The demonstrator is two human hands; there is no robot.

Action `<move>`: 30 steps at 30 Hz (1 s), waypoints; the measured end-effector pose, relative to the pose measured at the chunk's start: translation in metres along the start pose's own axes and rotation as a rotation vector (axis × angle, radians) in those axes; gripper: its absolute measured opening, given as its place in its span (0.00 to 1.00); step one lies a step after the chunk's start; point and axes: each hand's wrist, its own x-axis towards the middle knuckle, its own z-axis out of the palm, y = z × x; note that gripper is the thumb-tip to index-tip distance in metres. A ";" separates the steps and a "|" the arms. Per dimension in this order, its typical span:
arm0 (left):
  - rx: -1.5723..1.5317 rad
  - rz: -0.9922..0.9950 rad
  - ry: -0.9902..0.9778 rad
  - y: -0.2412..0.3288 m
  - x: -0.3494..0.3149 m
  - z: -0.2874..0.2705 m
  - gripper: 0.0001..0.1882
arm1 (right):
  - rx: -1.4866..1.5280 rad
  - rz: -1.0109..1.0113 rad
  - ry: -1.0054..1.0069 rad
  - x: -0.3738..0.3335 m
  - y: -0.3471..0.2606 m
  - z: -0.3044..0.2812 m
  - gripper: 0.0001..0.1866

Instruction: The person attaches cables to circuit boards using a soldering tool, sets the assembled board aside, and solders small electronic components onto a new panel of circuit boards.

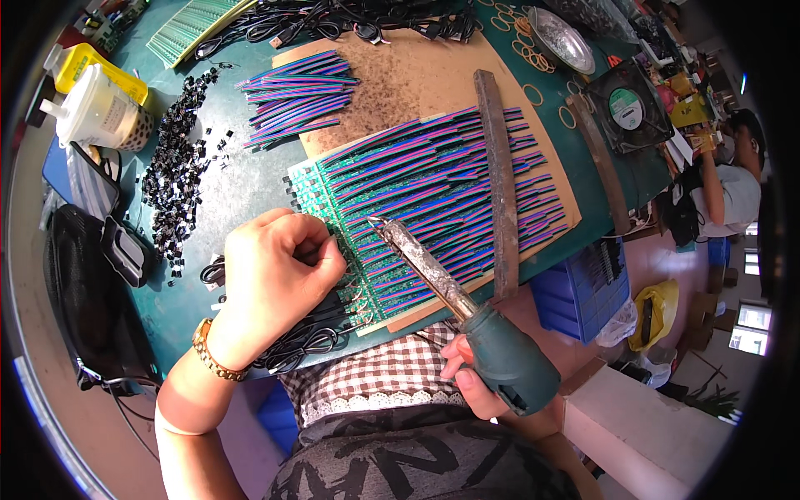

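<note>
Surface: a dark green, scuffed surface with a pale, worn patch left of centre; a brown cardboard sheet, stained with dark specks, lies on it.
Circuit board: the green circuit board panel lies over the cardboard in front of the person, with rows of striped ribbon wires running rightward from it; a rusty metal bar lies across the wires.
Right hand: the right hand is wrapped round the green handle of a soldering iron, whose tip points at the wired edge of the board.
Left hand: the left hand is curled narrow at the board's left edge; whether it grips anything cannot be told.
Left side: a heap of small black connectors, a white-capped translucent bottle, a yellow bottle and a black mesh bag.
Far side: loose ribbon wires, black cables and another green board.
Right side: rubber bands, an oval metal dish and a black fan.
Room: a blue crate and a yellow bag stand on the pinkish floor; beyond, a co-worker in a pale top sits near bright windows.
</note>
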 end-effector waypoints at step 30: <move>0.178 0.387 -0.244 0.001 0.005 -0.036 0.11 | 0.102 -0.087 0.050 -0.011 0.018 -0.005 0.17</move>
